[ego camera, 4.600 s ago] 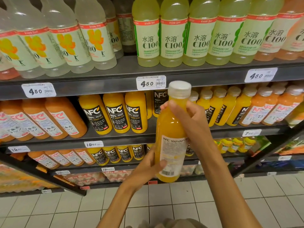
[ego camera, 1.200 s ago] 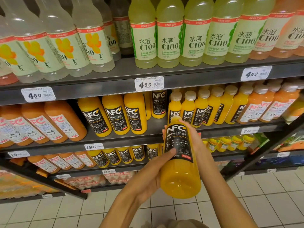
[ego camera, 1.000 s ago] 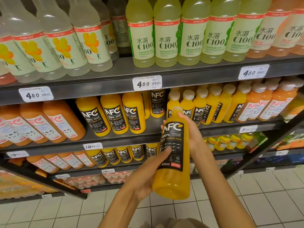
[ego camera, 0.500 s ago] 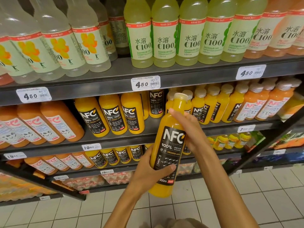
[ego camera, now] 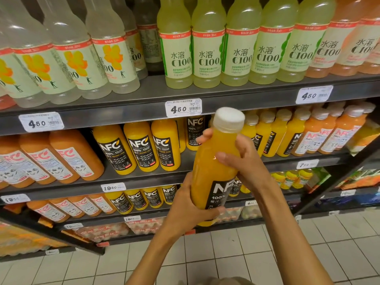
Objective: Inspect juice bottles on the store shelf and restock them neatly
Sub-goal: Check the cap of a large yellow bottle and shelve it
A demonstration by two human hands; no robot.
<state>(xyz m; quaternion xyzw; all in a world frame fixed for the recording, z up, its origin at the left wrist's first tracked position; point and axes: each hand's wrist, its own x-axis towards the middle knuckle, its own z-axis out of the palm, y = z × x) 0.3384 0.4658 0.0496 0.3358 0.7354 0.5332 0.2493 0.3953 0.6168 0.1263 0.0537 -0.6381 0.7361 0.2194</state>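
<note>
I hold a large orange juice bottle [ego camera: 213, 167] with a black NFC label and a white cap in front of the shelves, upright, its cap tipped toward me. My left hand [ego camera: 189, 206] cups its lower part from the left. My right hand [ego camera: 240, 159] wraps its shoulder from the right. Behind it, on the middle shelf [ego camera: 144, 177], stand three matching large NFC bottles [ego camera: 141, 147], with a gap to their right where one more NFC bottle stands farther back. Smaller yellow NFC bottles [ego camera: 275, 136] fill the row to the right.
The top shelf [ego camera: 131, 112] carries clear and green C100 bottles [ego camera: 207, 48] with 4.50 price tags. Orange-red labelled NFC bottles [ego camera: 61, 157] lie at the left and stand at the right of the middle shelf. Lower shelves hold smaller bottles. White floor tiles [ego camera: 226, 254] lie below.
The bottle has turned from bottom-toward-me to upright, and its white cap now tips toward me. Both hands kept hold and lifted it slightly toward the middle shelf.
</note>
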